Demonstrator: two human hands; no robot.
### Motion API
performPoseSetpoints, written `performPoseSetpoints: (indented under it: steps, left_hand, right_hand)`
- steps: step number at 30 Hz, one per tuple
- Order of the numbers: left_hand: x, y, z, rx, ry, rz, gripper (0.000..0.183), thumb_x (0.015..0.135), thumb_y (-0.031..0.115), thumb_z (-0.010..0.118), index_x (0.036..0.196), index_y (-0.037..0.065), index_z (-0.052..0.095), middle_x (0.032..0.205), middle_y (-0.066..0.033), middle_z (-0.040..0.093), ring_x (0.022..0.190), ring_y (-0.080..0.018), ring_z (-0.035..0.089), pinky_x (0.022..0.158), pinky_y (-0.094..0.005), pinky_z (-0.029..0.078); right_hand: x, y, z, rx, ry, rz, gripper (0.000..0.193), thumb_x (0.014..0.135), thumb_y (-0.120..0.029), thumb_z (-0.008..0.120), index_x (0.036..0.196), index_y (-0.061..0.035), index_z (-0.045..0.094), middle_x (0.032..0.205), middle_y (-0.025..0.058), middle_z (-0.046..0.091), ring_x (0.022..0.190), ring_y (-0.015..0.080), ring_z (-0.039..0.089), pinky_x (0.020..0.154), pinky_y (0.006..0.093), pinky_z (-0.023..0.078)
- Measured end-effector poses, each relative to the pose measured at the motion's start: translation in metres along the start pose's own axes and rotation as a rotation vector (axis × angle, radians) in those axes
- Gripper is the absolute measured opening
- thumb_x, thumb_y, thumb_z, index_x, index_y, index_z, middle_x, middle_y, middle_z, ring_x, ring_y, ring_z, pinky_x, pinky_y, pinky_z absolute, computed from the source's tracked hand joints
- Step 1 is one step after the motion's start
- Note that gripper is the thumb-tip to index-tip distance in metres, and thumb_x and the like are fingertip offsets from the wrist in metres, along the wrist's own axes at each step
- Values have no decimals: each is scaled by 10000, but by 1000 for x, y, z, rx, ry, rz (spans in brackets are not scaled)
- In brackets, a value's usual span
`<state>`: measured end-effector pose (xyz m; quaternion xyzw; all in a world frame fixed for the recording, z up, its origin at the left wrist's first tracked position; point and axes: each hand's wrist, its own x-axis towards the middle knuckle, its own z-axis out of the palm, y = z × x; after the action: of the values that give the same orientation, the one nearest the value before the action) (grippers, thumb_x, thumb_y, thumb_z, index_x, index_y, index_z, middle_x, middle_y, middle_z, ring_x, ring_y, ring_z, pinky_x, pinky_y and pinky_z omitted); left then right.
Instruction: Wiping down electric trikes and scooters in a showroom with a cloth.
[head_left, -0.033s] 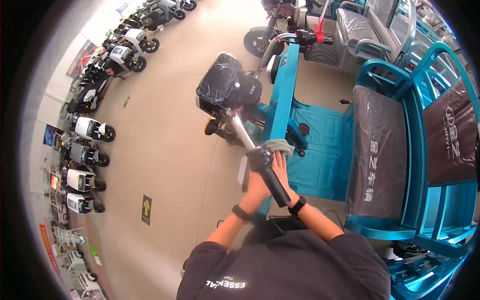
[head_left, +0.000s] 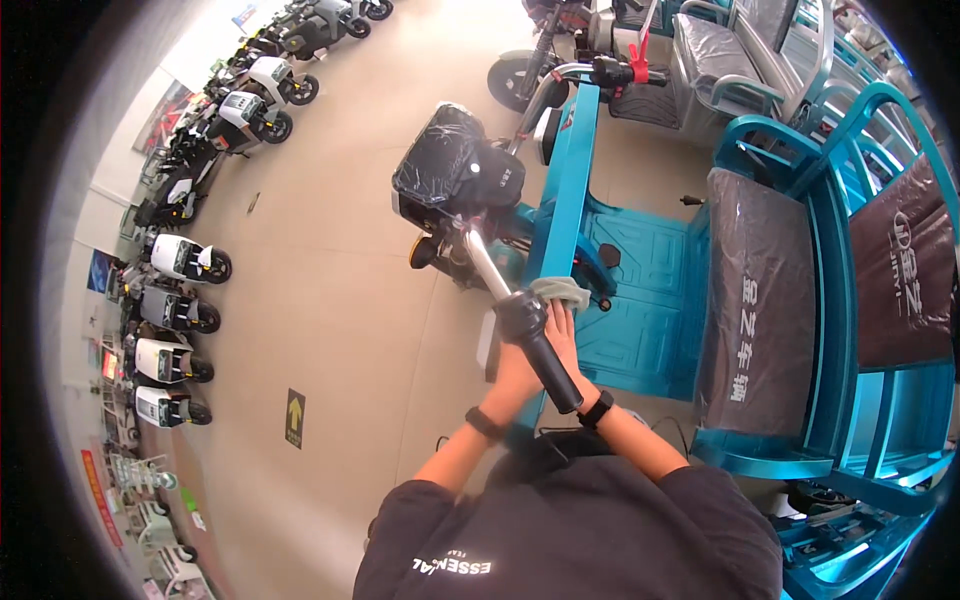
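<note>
A pale grey-green cloth (head_left: 561, 292) lies bunched on the blue front panel (head_left: 560, 215) of a three-wheeled vehicle. My right hand (head_left: 562, 350) reaches up to it beneath the black handlebar grip (head_left: 550, 368). Its fingers are long and close together, and the fingertips disappear into the cloth's lower edge, holding it against the panel. My left hand (head_left: 514, 376) is beside the right one, left of the grip. The handlebar and its black switch housing (head_left: 520, 318) cover the left fingers, so their pose is hidden. Dark bands circle both wrists.
Right of the panel is a blue footwell (head_left: 635, 345), then a plastic-wrapped brown seat (head_left: 757, 305). A wrapped black headlamp unit (head_left: 440, 165) juts forward. Another three-wheeler (head_left: 700, 60) stands beyond. Parked scooters (head_left: 180, 258) line the left wall; a floor arrow sign (head_left: 294, 418) lies between.
</note>
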<state>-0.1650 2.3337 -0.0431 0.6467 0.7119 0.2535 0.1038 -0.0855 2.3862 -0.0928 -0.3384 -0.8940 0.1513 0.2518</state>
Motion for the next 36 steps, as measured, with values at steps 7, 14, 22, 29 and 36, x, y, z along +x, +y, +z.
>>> performPoseSetpoints:
  steps: [7, 14, 22, 29, 36]
  left_hand:
    - [13, -1, 14, 22, 176, -16, 595, 824, 302, 513, 1268, -39, 311, 1144, -232, 469, 1036, -361, 454, 901, -377, 354]
    - [83, -26, 28, -164, 139, -206, 697, 809, 372, 518, 1297, -46, 248, 1198, -240, 427, 1092, -369, 411, 910, -381, 344]
    - [159, -41, 22, -402, 107, -282, 765, 791, 458, 514, 1305, -40, 244, 1250, -254, 389, 1130, -391, 404, 935, -394, 339]
    - [163, -57, 26, -504, 53, -193, 825, 795, 476, 496, 1331, -50, 155, 1259, -299, 353, 1163, -406, 371, 956, -385, 320]
    - [111, -40, 15, -463, -82, -274, 734, 857, 358, 467, 1336, -70, 112, 1355, -252, 243, 1276, -324, 229, 1036, -342, 197]
  right_hand:
    - [21, -2, -13, 247, 3, 129, 528, 800, -262, 425, 1280, -50, 375, 1315, 150, 354, 1257, 313, 260, 1021, 440, 182]
    - [77, 27, -19, 22, 57, 37, 573, 772, -267, 467, 1276, -19, 354, 1295, 176, 368, 1234, 332, 300, 1002, 471, 218]
    - [144, 68, -5, -74, 295, -83, 454, 747, -238, 514, 1135, -6, 474, 1148, 144, 476, 1133, 323, 388, 941, 451, 285]
    - [146, 63, -15, -69, 339, -107, 449, 736, -234, 525, 1123, -9, 488, 1139, 155, 479, 1129, 335, 387, 946, 469, 275]
    - [103, 48, -6, 3, 125, -20, 503, 762, -279, 500, 1198, -33, 447, 1244, 216, 391, 1209, 371, 306, 995, 491, 209]
